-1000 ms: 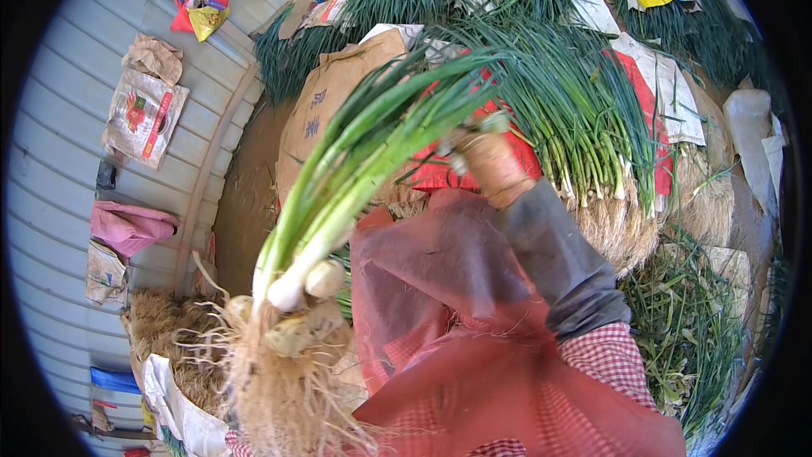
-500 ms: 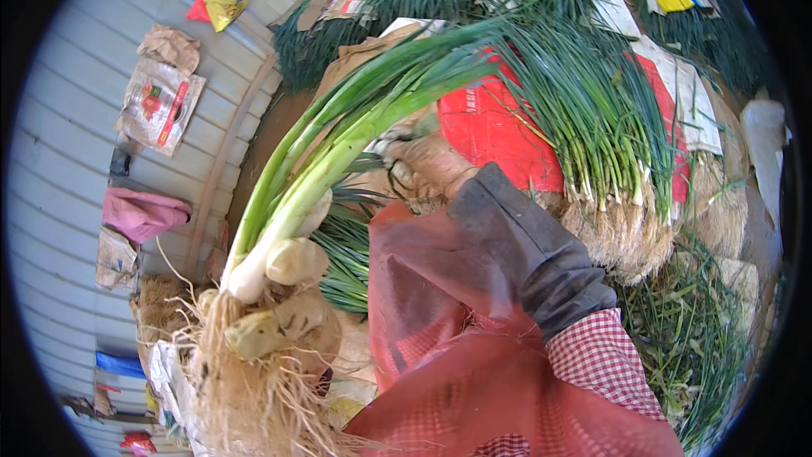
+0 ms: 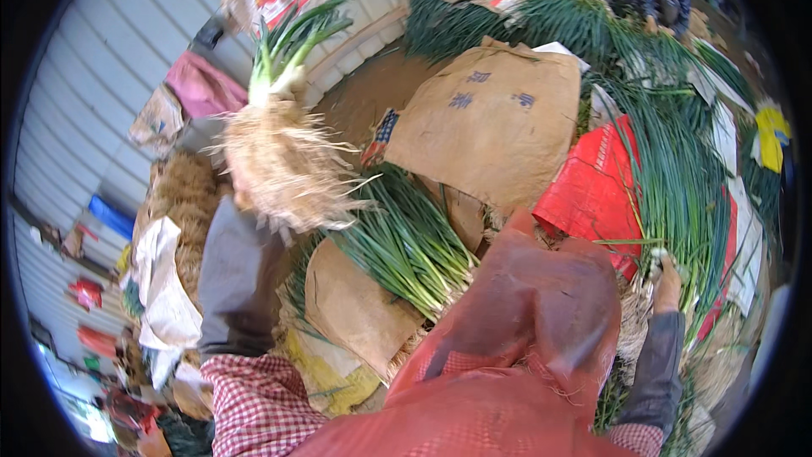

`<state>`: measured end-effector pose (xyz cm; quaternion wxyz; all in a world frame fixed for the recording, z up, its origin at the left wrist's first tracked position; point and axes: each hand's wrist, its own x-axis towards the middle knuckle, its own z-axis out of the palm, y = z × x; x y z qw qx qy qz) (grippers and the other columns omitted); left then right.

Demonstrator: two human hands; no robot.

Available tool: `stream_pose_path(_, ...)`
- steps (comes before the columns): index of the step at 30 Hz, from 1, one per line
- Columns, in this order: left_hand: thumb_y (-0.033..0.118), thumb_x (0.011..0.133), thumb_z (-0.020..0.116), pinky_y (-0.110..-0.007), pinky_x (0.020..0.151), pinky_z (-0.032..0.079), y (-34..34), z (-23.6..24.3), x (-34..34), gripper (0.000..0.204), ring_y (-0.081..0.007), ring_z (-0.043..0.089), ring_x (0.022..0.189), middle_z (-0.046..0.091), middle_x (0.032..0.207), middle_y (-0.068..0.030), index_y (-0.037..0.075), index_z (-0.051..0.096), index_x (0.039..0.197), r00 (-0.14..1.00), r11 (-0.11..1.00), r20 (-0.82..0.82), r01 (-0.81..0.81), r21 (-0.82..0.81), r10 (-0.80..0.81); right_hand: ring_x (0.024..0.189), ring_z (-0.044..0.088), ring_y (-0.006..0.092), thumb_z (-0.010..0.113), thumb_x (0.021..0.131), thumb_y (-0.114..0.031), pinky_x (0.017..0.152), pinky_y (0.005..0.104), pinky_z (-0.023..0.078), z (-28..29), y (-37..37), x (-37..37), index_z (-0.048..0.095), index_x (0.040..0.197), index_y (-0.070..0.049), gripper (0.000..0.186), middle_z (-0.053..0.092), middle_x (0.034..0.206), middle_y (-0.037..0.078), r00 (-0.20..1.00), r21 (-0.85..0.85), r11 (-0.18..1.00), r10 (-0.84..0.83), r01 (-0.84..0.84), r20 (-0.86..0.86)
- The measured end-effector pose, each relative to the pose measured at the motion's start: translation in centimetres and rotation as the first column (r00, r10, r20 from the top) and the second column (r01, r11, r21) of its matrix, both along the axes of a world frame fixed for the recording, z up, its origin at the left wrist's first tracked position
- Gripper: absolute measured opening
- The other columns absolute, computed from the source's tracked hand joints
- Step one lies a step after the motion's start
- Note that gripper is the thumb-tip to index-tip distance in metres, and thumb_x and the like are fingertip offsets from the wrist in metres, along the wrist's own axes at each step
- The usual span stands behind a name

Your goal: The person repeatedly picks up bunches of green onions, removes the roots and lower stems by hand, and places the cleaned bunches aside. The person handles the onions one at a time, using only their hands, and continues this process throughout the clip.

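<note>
The left hand (image 3: 241, 193), mostly hidden by roots, has its grip closed around a bunch of green onions (image 3: 288, 148), lifted at the left of the scene, pale shaggy roots nearer and cut-looking leaves farther. The right hand (image 3: 667, 283) is at the right, by the white ends of the onion pile (image 3: 668, 169) (small and blurred there, so I cannot tell whether its grip holds a stalk). Between them lie a red sheet (image 3: 592, 186), a large brown sack (image 3: 491, 131) and, nearer, more green onions (image 3: 406, 241).
</note>
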<state>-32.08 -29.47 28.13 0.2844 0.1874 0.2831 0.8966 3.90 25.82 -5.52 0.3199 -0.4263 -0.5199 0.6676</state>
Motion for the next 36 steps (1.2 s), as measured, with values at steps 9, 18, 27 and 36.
stream_pose_path(9, 0.013, 0.082, 0.058, -0.048, 0.091, 0.049, 0.1, -29.9, 9.6, 0.038, -0.0327, 0.052, 0.112, 0.054, 0.114, -0.021, -0.002, 0.049, 0.116, 0.686, 0.719, 0.502, -0.044, -0.694, 0.527, 0.083, 0.058, 0.0097, 0.055, 0.091, -0.024, 0.071, 0.0232, 0.047, -5.3, -5.4, 9.7, 0.063, 0.102, -0.004, 0.024, 0.062, 0.094, 0.002, 0.999, -0.067, 0.997, -0.021, 0.024, 0.045)
stream_pose_path(18, 0.01, 0.081, 0.058, -0.035, 0.054, 0.047, 0.2, -45.2, 17.3, 0.016, -0.0216, 0.059, 0.064, 0.062, 0.077, -0.0072, 0.003, 0.062, 0.095, 0.813, 0.594, 0.337, -0.015, -0.804, 0.476, 0.083, 0.062, 0.0225, 0.056, 0.087, -0.022, 0.07, 0.0319, 0.049, -4.8, -11.2, 28.6, 0.063, 0.098, -0.005, 0.022, 0.064, 0.093, 0.01, 0.874, -0.063, 0.949, -0.258, 0.31, 0.412)
stream_pose_path(27, 0.018, 0.085, 0.058, -0.037, 0.1, 0.036, 4.7, -24.9, 13.6, 0.041, -0.0242, 0.048, 0.115, 0.05, 0.127, -0.0087, 0.004, 0.049, 0.123, 0.858, 0.488, -0.173, -0.428, -0.76, 0.483, 0.073, 0.061, 0.0268, 0.059, 0.076, -0.016, 0.058, 0.0397, 0.048, -3.5, -16.3, 36.2, 0.062, 0.082, -0.011, 0.008, 0.061, 0.078, 0.01, -0.137, -0.097, 0.358, -0.09, -0.929, 0.986)
stream_pose_path(36, 0.008, 0.086, 0.059, -0.036, 0.096, 0.043, 27.4, -14.5, 21.8, 0.036, -0.026, 0.052, 0.115, 0.051, 0.127, -0.0123, -0.001, 0.051, 0.119, 0.94, 0.881, -0.139, 0.23, -0.414, -0.311, 0.069, 0.054, 0.0149, 0.051, 0.087, -0.023, 0.066, 0.03, 0.049, 3.7, -0.8, 2.8, 0.056, 0.096, -0.002, 0.023, 0.055, 0.08, 0.009, 0.377, 0.014, 0.884, 0.184, -0.467, 0.908)
